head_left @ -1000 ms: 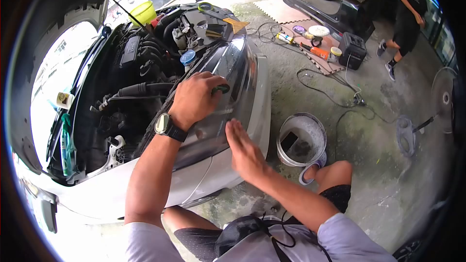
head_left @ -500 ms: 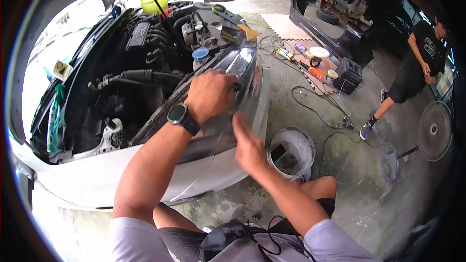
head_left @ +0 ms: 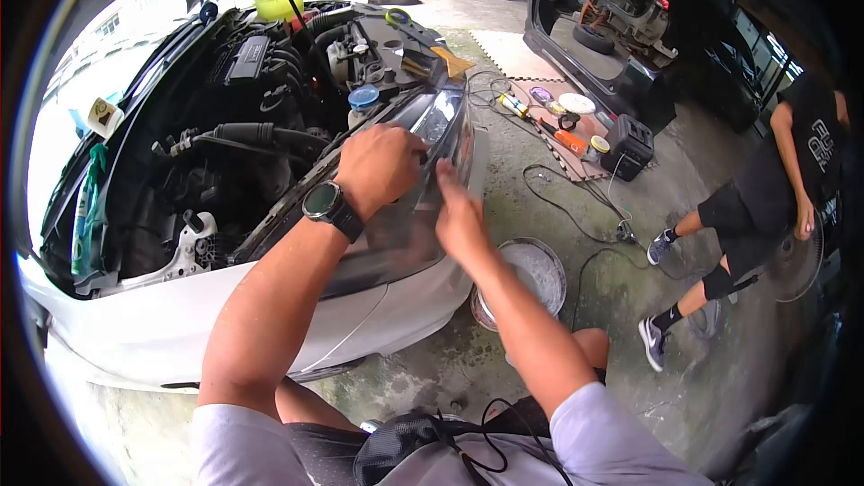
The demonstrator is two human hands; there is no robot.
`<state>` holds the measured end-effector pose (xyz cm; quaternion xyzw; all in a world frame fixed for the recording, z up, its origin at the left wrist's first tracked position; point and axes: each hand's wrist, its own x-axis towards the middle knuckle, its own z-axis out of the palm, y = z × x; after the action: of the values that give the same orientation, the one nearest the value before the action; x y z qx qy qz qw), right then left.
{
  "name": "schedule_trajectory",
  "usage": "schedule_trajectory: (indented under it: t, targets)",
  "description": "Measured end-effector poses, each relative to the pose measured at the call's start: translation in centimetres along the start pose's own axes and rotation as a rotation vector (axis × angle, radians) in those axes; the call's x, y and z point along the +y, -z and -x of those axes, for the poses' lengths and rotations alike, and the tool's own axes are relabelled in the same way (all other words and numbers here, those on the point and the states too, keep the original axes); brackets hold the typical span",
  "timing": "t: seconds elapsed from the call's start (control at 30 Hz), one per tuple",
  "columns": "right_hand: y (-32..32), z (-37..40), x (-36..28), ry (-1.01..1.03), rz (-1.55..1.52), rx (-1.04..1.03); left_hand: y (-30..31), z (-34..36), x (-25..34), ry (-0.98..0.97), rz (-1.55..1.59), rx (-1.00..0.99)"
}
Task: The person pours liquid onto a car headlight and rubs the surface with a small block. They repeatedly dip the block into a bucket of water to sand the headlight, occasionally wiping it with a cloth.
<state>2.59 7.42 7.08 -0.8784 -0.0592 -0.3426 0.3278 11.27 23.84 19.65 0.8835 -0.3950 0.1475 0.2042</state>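
Note:
A dark, glossy headlight [head_left: 396,238] sits at the front corner of a white car [head_left: 225,328] with its hood raised. Over the headlight's upper inner part is my left hand [head_left: 382,166], wearing a watch [head_left: 321,202]. Its fingers are curled together, with a small dark thing at the fingertips that I cannot make out. My right hand [head_left: 461,216] is beside the outer side of the headlight, thumb side up. Motion blurs its fingers, and whether it holds anything is hidden.
The open engine bay [head_left: 243,126] lies to the left. On the floor at right are a round bucket [head_left: 540,270], cables, an orange tool [head_left: 569,141] and a black box [head_left: 627,146]. A person in black [head_left: 751,189] is walking near a fan [head_left: 799,261].
My right hand has moved up along the headlight's outer side. My left hand has shifted slightly left in view. The person in black has come closer, stepping in front of the fan.

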Motion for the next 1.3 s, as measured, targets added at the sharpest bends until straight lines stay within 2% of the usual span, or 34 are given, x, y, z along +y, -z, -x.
schedule_trajectory:
  t: [0.03,0.13,0.17,0.23,0.3,0.37,0.43,0.5,0.57,0.63,0.7,0.83,0.87,0.93,1.03,1.1,1.17,1.3]
  targets:
    - [0.2,-1.7,0.8,-0.026,0.015,-0.019,0.7,-0.1,0.1,-0.010,-0.006,0.004]
    - [0.2,-0.8,-1.1,-0.083,0.048,-0.026,4.0,0.0,0.1,-0.074,-0.062,-0.366]
    - [-0.2,1.3,-2.3,-0.018,0.018,-0.005,4.5,0.0,-0.3,-0.069,-0.061,-0.357]
    - [0.8,5.2,-7.4,0.008,0.005,-0.066,4.8,0.1,-1.6,-0.202,0.033,-0.450]
    - [0.9,5.2,-6.3,0.084,-0.015,-0.043,4.0,-0.3,-2.5,-0.254,0.067,-0.454]
    - [0.2,2.0,-2.1,0.090,0.018,-0.004,3.3,-0.8,-2.0,-0.126,0.020,-0.414]
    - [0.3,-1.8,1.0,-0.051,0.023,-0.073,3.4,-0.7,-1.3,-0.102,0.024,-0.361]
    - [0.1,-2.2,0.1,-0.032,0.054,-0.043,3.5,-0.4,-0.8,-0.037,0.013,-0.273]
    - [-0.2,1.4,-3.2,-0.013,0.060,-0.012,3.4,-0.5,-0.5,-0.055,-0.002,-0.253]
    - [0.8,5.4,-8.0,0.036,0.023,-0.075,2.5,-0.5,-0.7,-0.111,-0.003,-0.230]
    - [0.3,6.2,-6.8,0.075,0.051,-0.068,1.7,-0.4,-1.1,-0.151,0.021,-0.200]
    - [0.2,-0.9,-0.1,-0.012,0.041,-0.023,2.4,-0.6,0.0,-0.096,0.003,-0.237]
    - [0.4,-1.1,-0.2,-0.014,0.040,-0.006,2.3,-0.7,-0.3,-0.112,-0.012,-0.230]
    - [0.2,-1.8,-1.2,-0.145,0.048,-0.025,2.2,-0.6,-0.5,-0.121,-0.021,-0.210]
    - [0.5,4.5,-6.8,-0.024,0.046,-0.046,1.5,-0.5,-1.0,-0.140,-0.025,-0.171]
    - [0.4,6.3,-7.2,0.050,-0.030,-0.031,2.1,-0.7,-0.6,-0.125,-0.028,-0.193]
    - [0.6,4.2,-4.5,0.062,-0.010,-0.007,1.6,-0.3,-0.3,-0.120,-0.033,-0.244]
    - [0.0,-1.7,1.0,-0.155,0.028,-0.002,2.0,-0.5,-0.2,-0.128,-0.027,-0.198]
